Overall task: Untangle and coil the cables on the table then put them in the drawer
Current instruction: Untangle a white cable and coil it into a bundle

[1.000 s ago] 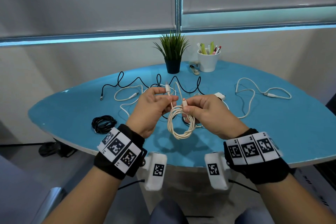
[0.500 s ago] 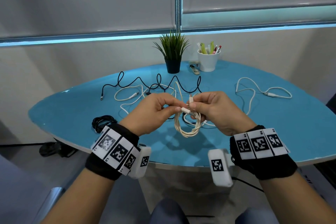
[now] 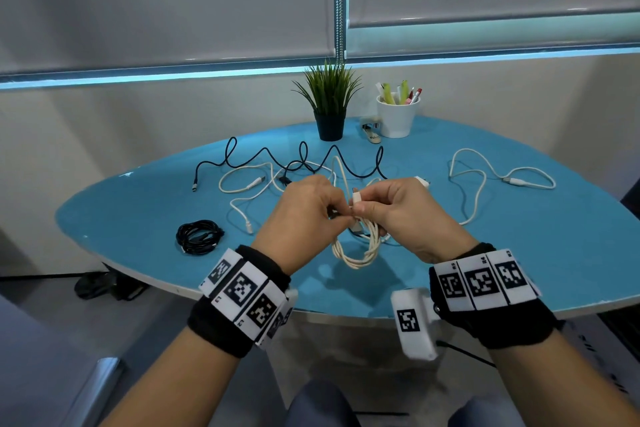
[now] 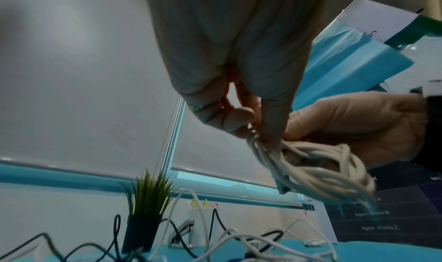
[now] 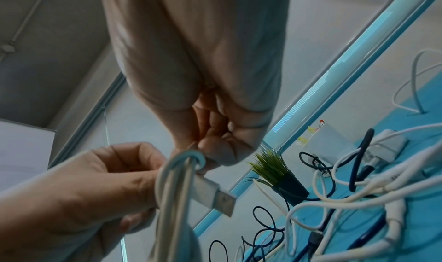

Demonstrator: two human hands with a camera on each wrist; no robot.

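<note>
White cable coil (image 3: 358, 246) held in the air above the near part of the blue surface (image 3: 519, 253), between both hands, its loops hanging below them. Left hand (image 3: 301, 218): fingers curled, thumb and fingertips pinching the top of the bundle. Right hand (image 3: 412, 211): fingers curled, pinching the same bundle from the other side, just beside the left hand's fingertips; the two hands nearly touch. One plug end (image 3: 356, 198) sticks up between the hands. Right wrist view: a flat metal-tipped plug (image 5: 215, 194) juts out below the pinch, with a strand looped round the bundle at the top (image 5: 191, 156). Left wrist view: strands gathered tight at the fingers (image 4: 270, 126), then spreading into loops (image 4: 322, 171) towards the right palm.

On the surface, apart from the hands:
- black cable coil (image 3: 199, 236), wound up, near the left front edge
- long black cable (image 3: 301, 163), lying in waves across the far middle
- loose white cables (image 3: 249, 184), crossing it, left of the hands
- another white cable (image 3: 485, 180), spread out on the right, well apart from the rest
- potted plant (image 3: 329, 104) and white cup of pens (image 3: 396, 114) at the far edge, side by side

Drawer not in view
</note>
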